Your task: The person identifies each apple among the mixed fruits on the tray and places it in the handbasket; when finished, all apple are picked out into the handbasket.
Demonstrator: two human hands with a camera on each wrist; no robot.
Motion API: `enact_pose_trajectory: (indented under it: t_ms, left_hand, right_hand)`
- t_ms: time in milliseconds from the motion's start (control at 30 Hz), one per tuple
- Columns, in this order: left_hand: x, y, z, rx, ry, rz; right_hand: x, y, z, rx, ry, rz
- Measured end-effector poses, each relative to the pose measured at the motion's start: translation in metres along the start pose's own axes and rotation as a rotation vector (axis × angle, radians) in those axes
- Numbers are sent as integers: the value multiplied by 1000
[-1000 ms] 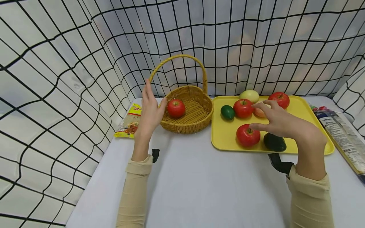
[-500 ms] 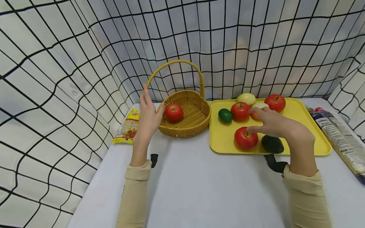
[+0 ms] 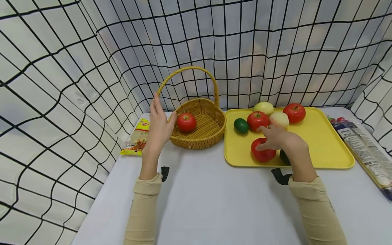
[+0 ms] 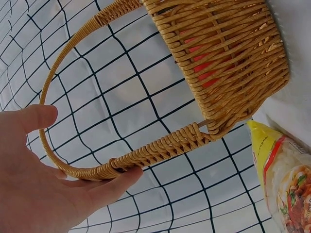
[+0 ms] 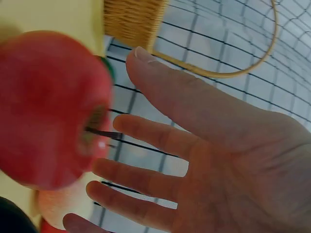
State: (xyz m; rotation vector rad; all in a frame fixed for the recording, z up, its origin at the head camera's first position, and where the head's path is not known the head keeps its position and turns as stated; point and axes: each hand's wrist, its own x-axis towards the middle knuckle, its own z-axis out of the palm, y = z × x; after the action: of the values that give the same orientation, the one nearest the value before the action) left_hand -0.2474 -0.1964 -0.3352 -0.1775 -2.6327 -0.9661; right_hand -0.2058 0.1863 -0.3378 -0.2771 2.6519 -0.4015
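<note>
1. Our right hand (image 3: pixel 280 141) is down over the near red apple (image 3: pixel 262 150) on the yellow tray (image 3: pixel 324 143), fingers spread and reaching across its top. The right wrist view shows them open, not yet closed round it.
2. Our left hand (image 3: pixel 159 127) stands open against the rim of the wicker basket (image 3: pixel 202 134), fingers straight and together. From the wrist camera the thumb touches the handle.
3. That apple sits at the tray's front edge, just beside a dark green fruit (image 3: pixel 284 156). Another red apple (image 3: pixel 186 122) lies in the basket.
4. We judge it smooth, firm and glossy, so likely to roll or slip. A wide grasp round its sides, clear of the stem, looks safest.
5. Writing: the yellow food packet (image 3: pixel 136 139) left of the basket and the long packet (image 3: pixel 364 153) at far right carry print, too small to read.
</note>
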Motion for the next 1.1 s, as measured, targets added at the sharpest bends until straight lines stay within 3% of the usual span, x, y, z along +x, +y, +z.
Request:
enact_pose_trajectory:
  t_ms: [533,1100]
  left_hand:
    - [-1,1,2,11,10,-6]
    - [-1,0,0,6,0,-4]
  right_hand:
    - [20,8,15,119,-150,43]
    - [22,8,17,102,-167,36]
